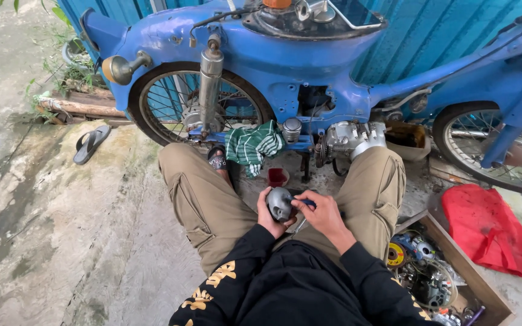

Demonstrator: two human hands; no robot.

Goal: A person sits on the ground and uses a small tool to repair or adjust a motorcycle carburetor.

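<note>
Grey metal engine part [280,203] in left hand's [268,216] clasped fingers, right hand's [321,212] blue-handled tool [305,203] mostly hidden.

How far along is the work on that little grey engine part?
Done: the grey metal cover is off the blue motorbike, whose engine sits exposed. In hand: the left hand cradles the cover while the right hand works a blue-handled tool on it. Left: the cover is not yet refitted.
</note>
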